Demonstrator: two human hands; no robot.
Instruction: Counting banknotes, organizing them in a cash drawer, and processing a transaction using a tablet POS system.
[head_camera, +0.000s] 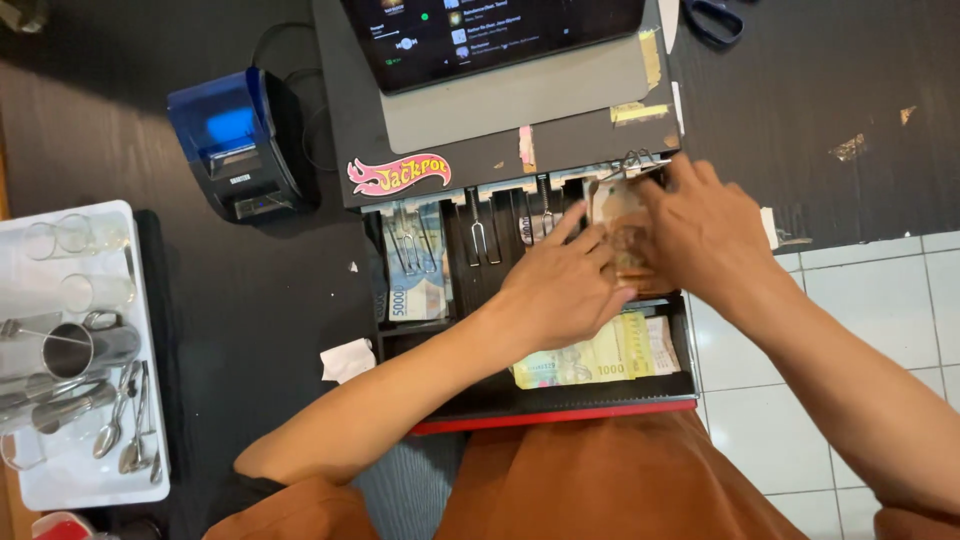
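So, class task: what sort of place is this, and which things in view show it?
Probably a café or small shop's till counter. Both hands handle banknotes over an open cash drawer, beside a blue receipt printer and a tray of spoons and glasses.

i'm at the till of a small café or shop. in front of me an open black cash drawer with a red front edge (560, 412) holds banknotes sorted into clipped compartments. above it, at the far edge of the dark wooden counter (250, 300), stands a tilted black touchscreen terminal (490, 35). to its left sits a small blue and black receipt printer (235, 140). at the counter's left edge a white plastic tray (90, 480) carries clear glasses, a steel cup and metal spoons.
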